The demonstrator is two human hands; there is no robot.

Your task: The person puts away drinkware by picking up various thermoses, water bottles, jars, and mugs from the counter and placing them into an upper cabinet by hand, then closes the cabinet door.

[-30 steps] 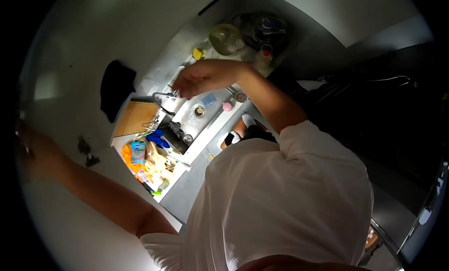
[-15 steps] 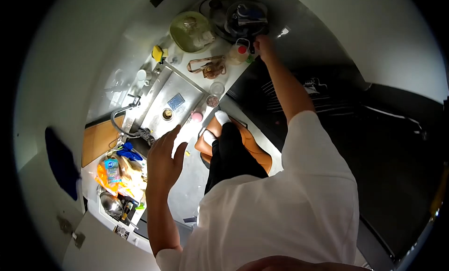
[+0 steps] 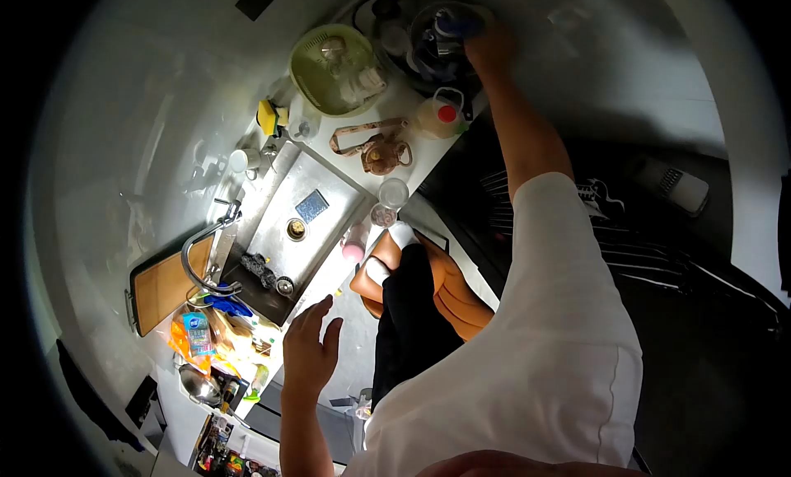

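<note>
My right hand (image 3: 493, 50) reaches across to the far corner, at the right rim of a dark round container (image 3: 424, 61). A blue item (image 3: 455, 22) with a pale part lies in that container, close to my fingertips. Shade hides my fingers, so whether they grip anything is unclear. Just below stands a plastic jug (image 3: 438, 117) with a red cap. My left hand (image 3: 311, 345) hangs in the air near the counter's front edge, fingers stretched, thumb apart, holding nothing.
A green basket (image 3: 306, 86) with glassware stands beside a brown strapped bottle (image 3: 381, 157). The steel sink (image 3: 329, 176) has a curved faucet (image 3: 186, 259). Further left are a cutting board (image 3: 169, 292), bags (image 3: 196, 335) and a pan (image 3: 198, 384). Below me is an orange-brown stool (image 3: 453, 292).
My right hand has moved from beside the jug up and right to the dark round container. The view has shifted, showing more counter at lower left. My left hand remains open.
</note>
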